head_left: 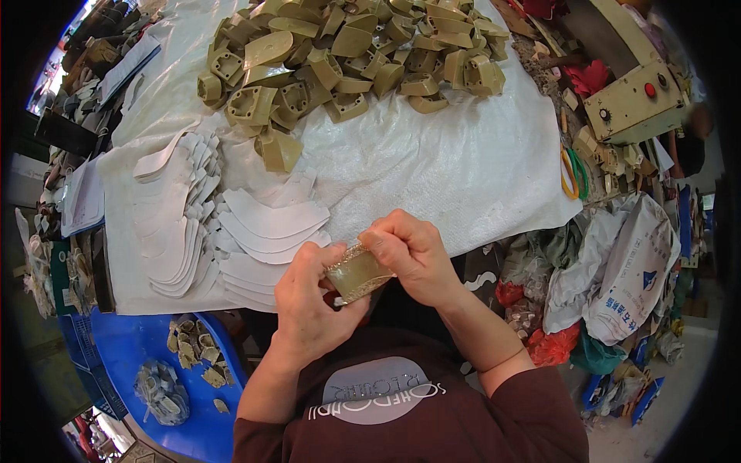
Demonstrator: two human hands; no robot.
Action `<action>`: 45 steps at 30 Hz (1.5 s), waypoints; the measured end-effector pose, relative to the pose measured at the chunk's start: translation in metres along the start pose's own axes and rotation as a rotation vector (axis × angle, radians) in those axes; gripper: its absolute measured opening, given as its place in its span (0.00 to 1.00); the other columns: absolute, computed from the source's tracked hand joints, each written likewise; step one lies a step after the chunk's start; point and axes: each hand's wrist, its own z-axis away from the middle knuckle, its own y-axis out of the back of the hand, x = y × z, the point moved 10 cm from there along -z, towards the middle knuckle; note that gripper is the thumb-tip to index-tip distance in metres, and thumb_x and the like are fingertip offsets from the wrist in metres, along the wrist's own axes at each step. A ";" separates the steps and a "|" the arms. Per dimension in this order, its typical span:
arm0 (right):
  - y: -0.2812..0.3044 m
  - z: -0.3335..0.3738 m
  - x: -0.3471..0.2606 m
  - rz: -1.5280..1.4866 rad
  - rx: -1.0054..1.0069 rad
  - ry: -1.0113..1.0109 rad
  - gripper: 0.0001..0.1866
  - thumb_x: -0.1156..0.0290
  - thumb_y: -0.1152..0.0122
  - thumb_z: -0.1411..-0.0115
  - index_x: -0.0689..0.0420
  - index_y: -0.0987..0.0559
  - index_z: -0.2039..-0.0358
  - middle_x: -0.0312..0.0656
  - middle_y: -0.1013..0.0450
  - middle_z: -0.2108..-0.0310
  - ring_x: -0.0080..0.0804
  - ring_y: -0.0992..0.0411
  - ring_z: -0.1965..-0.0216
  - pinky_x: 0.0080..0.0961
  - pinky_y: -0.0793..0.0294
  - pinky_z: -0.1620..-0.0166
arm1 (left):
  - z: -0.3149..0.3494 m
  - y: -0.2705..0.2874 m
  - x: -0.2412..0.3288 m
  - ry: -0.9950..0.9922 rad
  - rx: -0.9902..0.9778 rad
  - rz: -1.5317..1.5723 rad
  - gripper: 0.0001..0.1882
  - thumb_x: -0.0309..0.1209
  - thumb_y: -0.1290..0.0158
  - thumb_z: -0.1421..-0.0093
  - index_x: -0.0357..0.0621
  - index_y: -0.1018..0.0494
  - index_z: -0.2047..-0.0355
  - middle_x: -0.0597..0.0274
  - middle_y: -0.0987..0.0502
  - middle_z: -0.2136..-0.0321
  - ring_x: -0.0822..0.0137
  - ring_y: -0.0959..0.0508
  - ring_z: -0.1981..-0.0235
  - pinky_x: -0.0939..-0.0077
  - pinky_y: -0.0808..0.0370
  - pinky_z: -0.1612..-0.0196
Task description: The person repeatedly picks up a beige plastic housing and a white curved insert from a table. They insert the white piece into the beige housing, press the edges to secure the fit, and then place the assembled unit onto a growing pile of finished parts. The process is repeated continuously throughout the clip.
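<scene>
Close to my body, just off the near edge of the table, I hold an olive-coloured shoe heel (359,274) with a rough, glittery-looking rim. My left hand (312,309) grips it from the left, thumb and fingers at its ends. The fingers of my right hand (413,258) are curled in and press on its upper right edge. Just beyond my left hand lie fanned stacks of white curved cut pieces (270,224). Farther back is a big heap of similar olive heels (347,58), several with holes in their faces.
A white woven sheet (432,170) covers the table. At lower left, a blue tub (131,370) holds patterned heels (197,347) and a tied plastic bag (160,392). A beige control box (637,100) with a red button stands at right, above plastic sacks (629,270).
</scene>
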 end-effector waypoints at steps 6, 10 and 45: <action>-0.008 0.004 0.012 -0.353 -0.058 -0.086 0.12 0.69 0.52 0.34 0.61 0.23 0.60 0.34 0.26 0.69 0.18 0.32 0.70 0.17 0.32 0.65 | 0.004 0.002 0.016 -0.121 0.164 -0.117 0.25 0.24 0.34 0.66 0.37 0.34 0.68 0.59 0.33 0.79 0.62 0.30 0.85 0.73 0.33 0.82; -0.003 0.007 -0.002 0.097 0.049 0.060 0.13 0.67 0.53 0.33 0.62 0.25 0.57 0.38 0.27 0.64 0.19 0.31 0.66 0.18 0.31 0.61 | 0.008 -0.001 0.027 -0.195 0.295 -0.245 0.24 0.24 0.35 0.67 0.36 0.34 0.69 0.58 0.34 0.80 0.58 0.30 0.85 0.71 0.33 0.83; -0.061 -0.045 -0.028 0.866 0.020 0.488 0.11 0.71 0.37 0.49 0.49 0.20 0.63 0.35 0.35 0.59 0.37 0.41 0.57 0.40 0.47 0.53 | 0.248 0.238 -0.137 0.623 0.831 -1.069 0.28 0.26 0.45 0.47 0.34 0.39 0.45 0.50 0.35 0.51 0.56 0.36 0.48 0.63 0.39 0.46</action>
